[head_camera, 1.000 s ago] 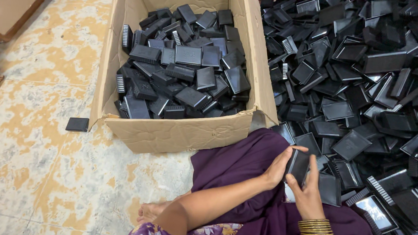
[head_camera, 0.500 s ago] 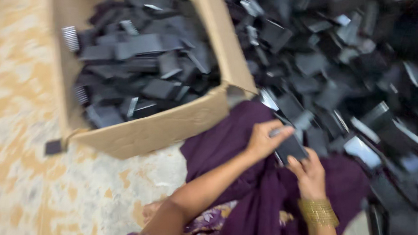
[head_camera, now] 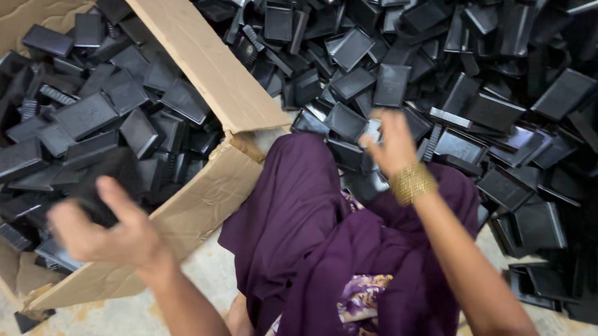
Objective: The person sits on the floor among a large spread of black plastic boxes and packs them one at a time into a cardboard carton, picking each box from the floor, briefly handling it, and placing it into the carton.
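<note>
Left hand [head_camera: 105, 230]: motion-blurred, fingers closed on a black plastic part [head_camera: 107, 180], held over the cardboard box [head_camera: 203, 197] of similar parts; the part's outline is smeared. Right hand [head_camera: 391, 142]: blurred, reaching over the black parts pile [head_camera: 490, 96]; finger spread cannot be told. Box and pile are cut off by the frame edges.

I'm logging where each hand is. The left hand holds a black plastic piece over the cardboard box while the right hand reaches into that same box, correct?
Not quite: the right hand reaches into the loose pile of black pieces on the floor, as the head view shows. The left hand holds a black plastic piece over the cardboard box.
</note>
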A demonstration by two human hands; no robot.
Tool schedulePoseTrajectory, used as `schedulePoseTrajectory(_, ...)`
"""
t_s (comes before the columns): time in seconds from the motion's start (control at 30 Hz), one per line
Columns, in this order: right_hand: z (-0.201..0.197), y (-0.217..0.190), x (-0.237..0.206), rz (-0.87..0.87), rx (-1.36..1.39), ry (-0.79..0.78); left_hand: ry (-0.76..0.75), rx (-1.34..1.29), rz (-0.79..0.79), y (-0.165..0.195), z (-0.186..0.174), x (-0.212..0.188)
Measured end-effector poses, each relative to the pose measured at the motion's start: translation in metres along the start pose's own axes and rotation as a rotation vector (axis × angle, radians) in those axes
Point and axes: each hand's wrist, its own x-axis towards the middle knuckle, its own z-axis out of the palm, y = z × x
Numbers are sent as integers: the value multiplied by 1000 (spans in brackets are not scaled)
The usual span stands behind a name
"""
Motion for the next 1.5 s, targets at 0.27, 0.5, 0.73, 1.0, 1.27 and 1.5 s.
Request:
schedulePoseTrajectory(0.27,39,29,143,-410,-779,-131,-135,-425,263,64,30,-29)
schedulePoseTrajectory(0.5,21,53,105,-344,-573,-210,-895,-997,-168,128,85,-115)
schedulePoseTrajectory(0.73,-44,25,-7,53,34,141,-1222,-1447,-594,141,136,-177)
schedulePoseTrajectory(1.0,-35,13,-38,-120,95,-89,-1150,-1965,-1364,140,163,-232)
schedulePoseTrajectory(1.27,-8,66,55,257,-510,-114,-1182,-2064,-1368,146,163,-202)
schedulePoseTrajectory(1.5,-1,72,40,235,-454,-46,-1221,-2085,-1296,142,171,-202)
